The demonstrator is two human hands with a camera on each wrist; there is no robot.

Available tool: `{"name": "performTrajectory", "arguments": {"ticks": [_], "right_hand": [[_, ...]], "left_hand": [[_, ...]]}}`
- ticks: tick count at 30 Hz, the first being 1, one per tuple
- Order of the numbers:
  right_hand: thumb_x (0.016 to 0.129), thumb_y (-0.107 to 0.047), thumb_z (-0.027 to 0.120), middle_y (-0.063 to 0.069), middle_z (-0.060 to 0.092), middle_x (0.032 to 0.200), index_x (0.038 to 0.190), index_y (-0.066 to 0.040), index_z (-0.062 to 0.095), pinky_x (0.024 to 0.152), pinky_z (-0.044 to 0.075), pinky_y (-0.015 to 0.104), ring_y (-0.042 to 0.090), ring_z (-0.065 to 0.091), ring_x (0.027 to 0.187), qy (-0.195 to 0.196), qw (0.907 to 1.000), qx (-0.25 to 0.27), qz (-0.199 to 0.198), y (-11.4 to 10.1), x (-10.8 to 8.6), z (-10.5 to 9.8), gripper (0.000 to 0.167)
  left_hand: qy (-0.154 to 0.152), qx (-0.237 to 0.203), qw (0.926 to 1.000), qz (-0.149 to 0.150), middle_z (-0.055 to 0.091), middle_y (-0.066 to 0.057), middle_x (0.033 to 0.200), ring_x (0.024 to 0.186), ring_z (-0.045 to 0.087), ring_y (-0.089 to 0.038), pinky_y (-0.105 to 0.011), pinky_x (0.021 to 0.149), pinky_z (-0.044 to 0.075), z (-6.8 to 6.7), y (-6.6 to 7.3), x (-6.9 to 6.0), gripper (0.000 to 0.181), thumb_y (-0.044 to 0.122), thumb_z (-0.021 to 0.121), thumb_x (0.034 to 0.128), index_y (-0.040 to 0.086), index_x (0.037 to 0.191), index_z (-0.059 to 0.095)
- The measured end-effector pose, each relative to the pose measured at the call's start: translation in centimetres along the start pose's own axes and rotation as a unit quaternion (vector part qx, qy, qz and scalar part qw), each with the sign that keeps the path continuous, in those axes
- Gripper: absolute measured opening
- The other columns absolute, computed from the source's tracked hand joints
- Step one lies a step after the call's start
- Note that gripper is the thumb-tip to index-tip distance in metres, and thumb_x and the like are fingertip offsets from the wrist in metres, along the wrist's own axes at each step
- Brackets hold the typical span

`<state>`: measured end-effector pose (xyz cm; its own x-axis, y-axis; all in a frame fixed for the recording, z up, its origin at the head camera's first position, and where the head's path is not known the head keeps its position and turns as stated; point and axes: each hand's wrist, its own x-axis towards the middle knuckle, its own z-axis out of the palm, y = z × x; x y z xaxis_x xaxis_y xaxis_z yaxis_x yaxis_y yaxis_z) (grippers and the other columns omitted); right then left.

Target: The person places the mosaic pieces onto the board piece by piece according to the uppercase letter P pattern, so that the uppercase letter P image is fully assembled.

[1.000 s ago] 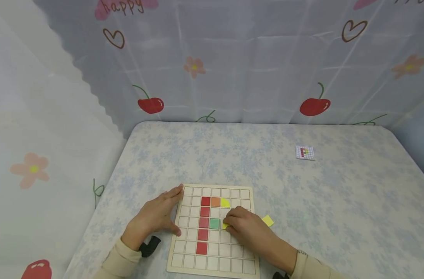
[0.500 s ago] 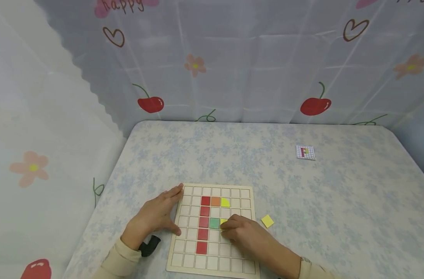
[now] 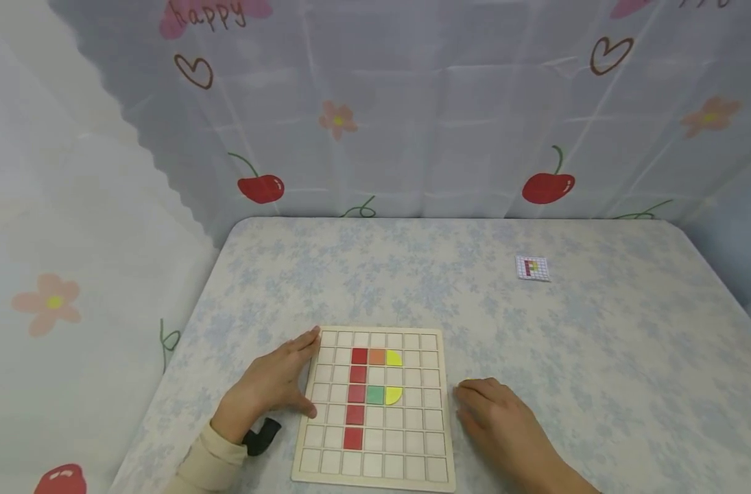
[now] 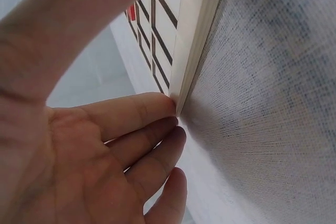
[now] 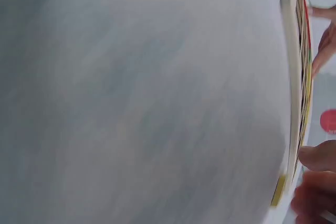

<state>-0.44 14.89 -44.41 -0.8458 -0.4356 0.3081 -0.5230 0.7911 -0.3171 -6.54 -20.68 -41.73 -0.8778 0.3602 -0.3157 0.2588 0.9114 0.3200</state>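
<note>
A wooden grid board [image 3: 433, 473] lies on the table. Its cells hold a column of red tiles [image 3: 354, 414], an orange tile [image 3: 377, 357], a green tile [image 3: 375, 395] and two rounded yellow tiles [image 3: 394, 396]. My left hand [image 3: 270, 387] steadies the board's left side, fingers extended along the edge; in the left wrist view, its fingertips [image 4: 163, 106] touch the rim. Right of the board, my right hand [image 3: 505, 429] hovers low at a loose yellow tile [image 5: 278, 191], mostly hidden in the head view. The right wrist view shows a small space between fingers and tile.
A small card [image 3: 532, 268] printed with a coloured grid lies farther back on the flowered tablecloth [image 3: 597, 343]. Beside my left wrist is a black strap-like piece [image 3: 262, 437]. A printed curtain [image 3: 437, 137] hangs behind the table.
My right hand has let go of the rounded yellow tile, which sits beside the green one. It has moved right, off the board, to the loose yellow tile. The left hand stays put.
</note>
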Motion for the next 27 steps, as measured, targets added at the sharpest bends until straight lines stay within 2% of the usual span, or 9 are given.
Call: {"name": "performTrajectory", "arguments": {"ticks": [4,8,13,21,24,27], "right_hand": [[0.076,-0.015,0.086,0.002,0.068,0.107,0.107,-0.007,0.073,0.078,0.056,0.036,0.020,0.064,0.098,-0.022,0.9952,-0.009,0.095,0.6,0.0,-0.2,0.035],[0.078,-0.014,0.084,0.003,0.068,0.100,0.103,-0.007,0.074,0.074,0.056,0.036,0.020,0.065,0.093,-0.040,0.9910,-0.002,0.127,0.9,0.4,0.0,0.028],[0.076,-0.006,0.083,0.004,0.067,0.096,0.100,-0.004,0.075,0.071,0.056,0.034,0.019,0.064,0.088,-0.032,0.9914,-0.001,0.127,1.1,1.0,0.3,0.025],[0.077,0.003,0.079,0.004,0.067,0.099,0.097,-0.002,0.076,0.073,0.056,0.029,0.019,0.064,0.092,-0.012,0.9973,0.020,0.069,0.6,3.1,0.6,0.021],[0.078,0.007,0.077,0.005,0.067,0.098,0.095,-0.002,0.076,0.074,0.056,0.029,0.020,0.064,0.093,-0.023,0.9978,0.023,0.059,0.2,4.1,0.4,0.019],[0.078,0.008,0.077,0.006,0.067,0.099,0.095,-0.002,0.077,0.076,0.056,0.029,0.021,0.065,0.094,-0.042,0.9959,0.034,0.072,0.0,4.6,0.1,0.020]], "left_hand": [[0.000,-0.004,1.0000,-0.003,0.022,-0.008,0.162,0.141,0.035,-0.036,-0.052,0.088,0.051,-0.1,0.0,0.0,0.117,0.039,0.095,0.0577,0.004,0.152,0.036],[-0.002,-0.013,0.9999,-0.004,0.022,-0.007,0.162,0.141,0.034,-0.037,-0.053,0.089,0.051,0.0,-0.1,-0.1,0.117,0.038,0.095,0.0581,0.005,0.153,0.035],[0.004,-0.009,1.0000,0.002,0.022,-0.007,0.162,0.140,0.035,-0.039,-0.054,0.088,0.051,0.1,-0.1,0.0,0.116,0.039,0.095,0.0577,0.005,0.152,0.036],[0.007,-0.008,0.9999,0.002,0.023,-0.006,0.162,0.140,0.036,-0.038,-0.053,0.089,0.051,0.1,-0.3,0.0,0.116,0.040,0.095,0.0576,0.005,0.152,0.037],[0.008,-0.013,0.9999,0.007,0.023,-0.007,0.162,0.140,0.035,-0.037,-0.052,0.089,0.051,0.1,-0.4,-0.1,0.116,0.040,0.095,0.0580,0.005,0.152,0.036],[0.012,-0.021,0.9997,0.012,0.023,-0.008,0.162,0.140,0.035,-0.038,-0.053,0.090,0.051,0.1,-0.4,-0.2,0.116,0.038,0.095,0.0586,0.004,0.152,0.036]]}}
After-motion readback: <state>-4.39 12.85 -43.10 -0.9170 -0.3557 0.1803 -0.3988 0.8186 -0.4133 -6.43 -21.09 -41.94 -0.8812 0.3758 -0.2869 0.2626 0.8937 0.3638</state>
